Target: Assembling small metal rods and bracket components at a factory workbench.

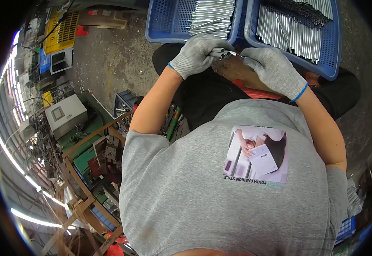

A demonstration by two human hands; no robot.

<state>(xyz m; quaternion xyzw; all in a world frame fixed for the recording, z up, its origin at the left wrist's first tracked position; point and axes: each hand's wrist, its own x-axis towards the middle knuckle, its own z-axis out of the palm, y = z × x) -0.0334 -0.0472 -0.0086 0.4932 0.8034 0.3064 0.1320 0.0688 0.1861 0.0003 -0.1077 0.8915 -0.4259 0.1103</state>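
Observation:
My left hand [199,55], in a grey knit glove with a blue cuff edge, is closed around several short metal tubes [218,53]. Their open ends point to the right, toward my other hand. My right hand [275,70], gloved the same way, pinches a thin, shiny metal piece [238,54]. Its tip is close to the tube ends; whether it touches or enters one I cannot tell. Beyond my hands, a left blue basket [169,37] and a right blue basket [333,51] hold many similar silvery tubes, mostly laid side by side.
My knees, in dark trousers, are just below the baskets, with a red surface [263,93] between them. At left are a grey control box [66,114] on a green machine, a wooden frame [83,204] and a yellow crate [63,32]. Debris dots the concrete floor [122,55].

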